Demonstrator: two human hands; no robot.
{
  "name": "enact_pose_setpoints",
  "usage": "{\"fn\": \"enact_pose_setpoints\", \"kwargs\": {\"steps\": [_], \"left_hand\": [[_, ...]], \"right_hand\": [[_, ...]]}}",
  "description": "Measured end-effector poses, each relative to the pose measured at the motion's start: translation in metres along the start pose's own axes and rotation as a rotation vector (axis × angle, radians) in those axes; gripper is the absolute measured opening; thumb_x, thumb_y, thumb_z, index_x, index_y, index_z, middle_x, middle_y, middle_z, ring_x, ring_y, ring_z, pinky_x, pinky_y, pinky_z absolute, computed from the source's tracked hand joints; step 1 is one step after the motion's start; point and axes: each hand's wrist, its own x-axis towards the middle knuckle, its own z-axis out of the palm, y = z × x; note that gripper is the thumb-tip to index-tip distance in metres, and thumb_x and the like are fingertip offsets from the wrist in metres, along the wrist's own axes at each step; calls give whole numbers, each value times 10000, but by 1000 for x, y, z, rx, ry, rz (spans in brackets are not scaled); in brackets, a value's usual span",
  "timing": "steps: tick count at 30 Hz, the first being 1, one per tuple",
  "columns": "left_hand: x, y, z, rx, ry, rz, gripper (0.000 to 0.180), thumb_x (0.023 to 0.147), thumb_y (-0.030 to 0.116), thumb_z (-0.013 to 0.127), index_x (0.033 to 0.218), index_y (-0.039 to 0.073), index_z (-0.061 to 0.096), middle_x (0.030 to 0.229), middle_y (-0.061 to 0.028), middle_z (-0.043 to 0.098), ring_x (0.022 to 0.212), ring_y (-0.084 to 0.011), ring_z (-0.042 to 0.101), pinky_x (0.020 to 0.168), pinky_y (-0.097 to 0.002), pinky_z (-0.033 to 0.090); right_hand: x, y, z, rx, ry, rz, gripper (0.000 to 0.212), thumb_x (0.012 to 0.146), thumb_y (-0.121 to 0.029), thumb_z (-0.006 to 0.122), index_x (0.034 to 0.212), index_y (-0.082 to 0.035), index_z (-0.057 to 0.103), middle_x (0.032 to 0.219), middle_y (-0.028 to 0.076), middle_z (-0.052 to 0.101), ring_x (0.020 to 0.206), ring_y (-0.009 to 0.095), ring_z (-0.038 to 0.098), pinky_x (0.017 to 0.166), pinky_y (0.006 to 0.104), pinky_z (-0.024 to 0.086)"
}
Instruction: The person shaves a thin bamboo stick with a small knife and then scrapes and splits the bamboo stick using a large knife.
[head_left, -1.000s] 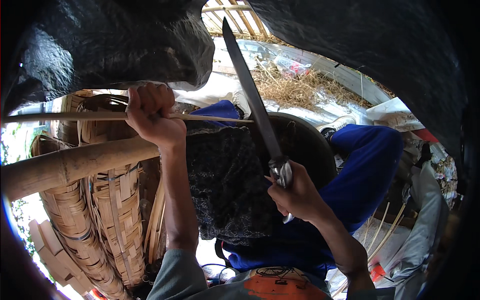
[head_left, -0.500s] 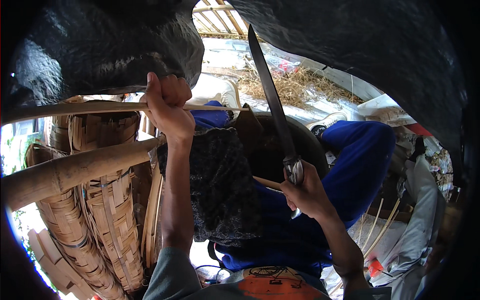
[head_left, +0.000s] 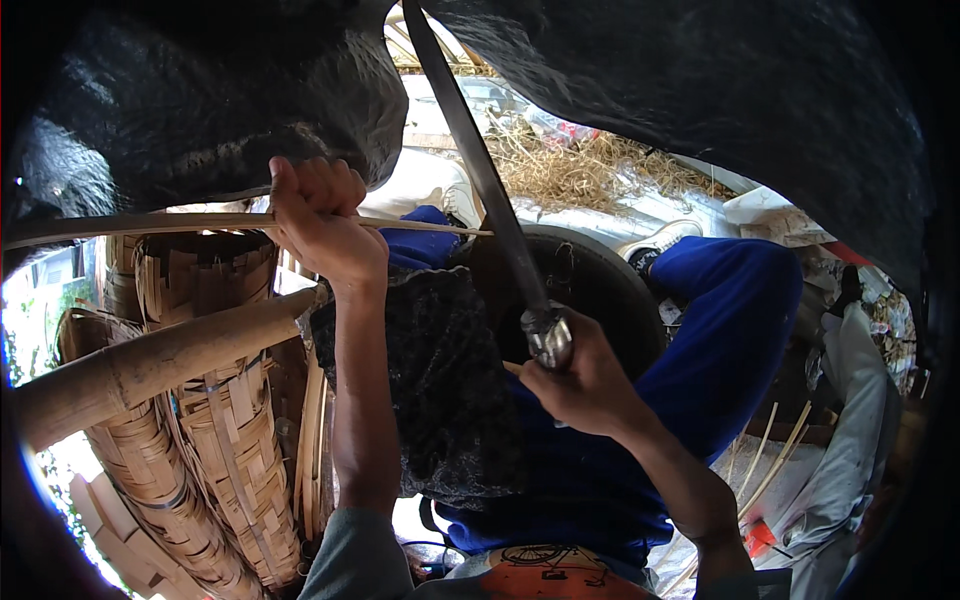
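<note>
"How does our hold stand?"

"Our left grip (head_left: 330,228) is clenched around a long pale strip (head_left: 180,223), and our right grip (head_left: 590,378) is wrapped round the handle of a long knife (head_left: 478,160)."

"Where exactly do we have the strip?"

"Crosswise in front of us, the broader part out to the left, the narrow tip at the blade. Whether tip and blade touch, we cannot tell."

"How do we judge it to handle?"

"Light and springy, we would say, fairly stiff along its length, likely to split with the grain, perhaps slick where it is smooth. We do best to hold it well back from the edge. The knife looks heavier and rigid, so we take it by the handle alone."

"Let's count outward."

"One strip, one knife, one dark cloth (head_left: 430,380) over our blue trousers (head_left: 740,320), one dark round thing (head_left: 610,270) just beyond. One stick end (head_left: 512,367) pokes out beside the right grip; we cannot tell whether we hold it."

"And farther off?"

"One thick bamboo pole (head_left: 170,345) on the left, with tall woven baskets (head_left: 235,450) near it, at least three we can make out. Ahead, we count two shoes (head_left: 662,238) and one heap of straw (head_left: 570,165)."
</note>
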Motion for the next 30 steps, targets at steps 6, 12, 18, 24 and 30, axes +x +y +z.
{"fn": "enact_pose_setpoints", "kwargs": {"steps": [6,12,18,24,30], "left_hand": [[6,-4,3,124,69,41,449,989,233,349,583,137,183,504,31,160,453,-76,120,423,-271,111],[9,2,-24,65,148,11,453,991,263,322,578,143,178,518,24,159,464,-84,126,427,-272,116],[6,3,-17,-50,65,-30,475,993,273,330,560,141,188,503,17,173,450,-87,141,434,-274,133],[9,3,-29,-113,-80,-69,479,998,289,316,558,138,199,496,10,192,441,-92,157,434,-277,153],[6,4,-25,-199,-235,-107,473,1005,285,296,566,132,213,502,5,221,466,-106,151,457,-289,181]], "right_hand": [[33,58,11,60,-163,622,104,757,-48,558,837,-19,498,580,18,474,506,107,515,461,291,403],[46,33,-11,-36,-67,422,88,732,-62,557,783,-24,497,563,29,467,463,125,498,451,302,391],[28,13,-2,34,-168,163,133,771,-37,565,883,-10,498,545,21,473,412,118,480,386,293,367],[26,12,9,271,-361,492,113,814,-3,536,914,-2,483,506,16,461,376,99,465,330,260,338],[25,20,8,254,-339,460,115,824,-4,539,918,7,476,492,14,448,370,99,459,325,270,337]]}}
